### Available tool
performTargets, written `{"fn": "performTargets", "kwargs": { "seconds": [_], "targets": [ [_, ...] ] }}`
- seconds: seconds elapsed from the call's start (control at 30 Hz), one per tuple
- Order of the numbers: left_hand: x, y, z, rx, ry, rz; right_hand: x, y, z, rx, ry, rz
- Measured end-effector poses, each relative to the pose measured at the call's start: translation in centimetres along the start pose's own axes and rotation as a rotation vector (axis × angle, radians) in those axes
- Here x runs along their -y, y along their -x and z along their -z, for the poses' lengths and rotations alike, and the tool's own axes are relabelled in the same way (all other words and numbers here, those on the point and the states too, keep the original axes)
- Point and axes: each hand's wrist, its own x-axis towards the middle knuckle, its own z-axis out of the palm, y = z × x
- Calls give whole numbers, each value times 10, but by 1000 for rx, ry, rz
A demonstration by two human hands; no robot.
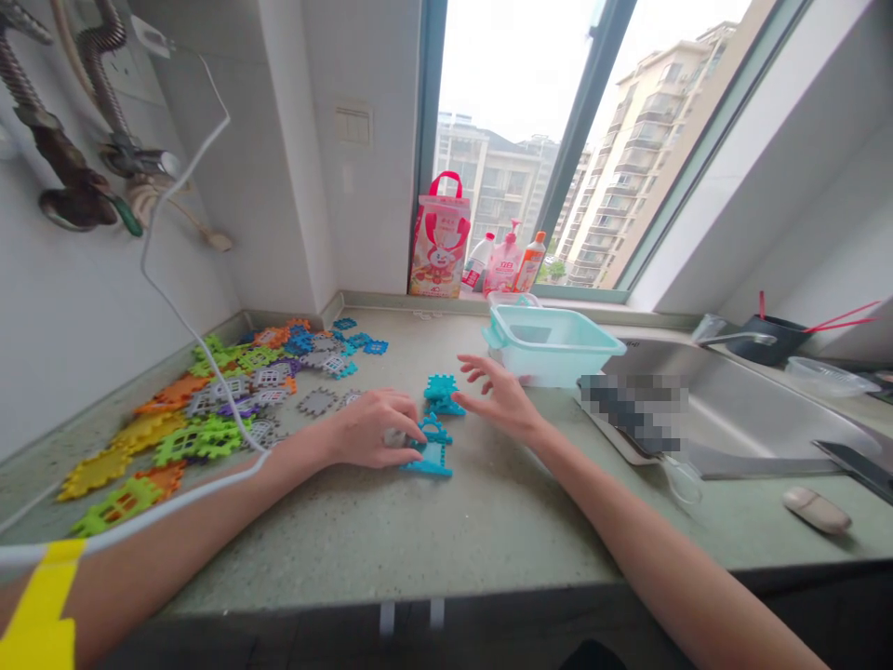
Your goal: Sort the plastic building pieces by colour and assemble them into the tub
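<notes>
My left hand [373, 430] rests on the grey-green counter [446, 521], its fingers curled on a small grey interlocking tile next to a flat blue tile assembly [429, 448]. A second cluster of blue tiles [441, 394] stands just behind it. My right hand [497, 393] hovers open over the counter, fingers spread, right of the blue cluster and holding nothing. A heap of orange, yellow, green, grey and blue tiles [209, 405] lies at the left along the wall.
A pale teal plastic tub [551, 344] stands behind my right hand, beside a steel sink [739, 409]. Bottles and a red-handled bag [439, 237] sit on the window sill. A white cable [174, 307] hangs across the left. A pale soap bar [816, 509] lies at right.
</notes>
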Motion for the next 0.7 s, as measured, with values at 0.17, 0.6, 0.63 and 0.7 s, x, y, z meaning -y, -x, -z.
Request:
{"fn": "performTargets", "kwargs": {
  "seconds": [0.17,0.6,0.63,0.7],
  "targets": [
    [-1,0,3,9,3,14,-21,-2,-15,179,-57,-47],
    [6,0,3,-75,13,165,-8,-4,-2,12,-220,-114],
    [6,0,3,-80,24,194,-5,-3,-3,21,-267,-108],
    [7,0,3,-83,45,246,3,0,-7,59,-351,-84]
  ]
}}
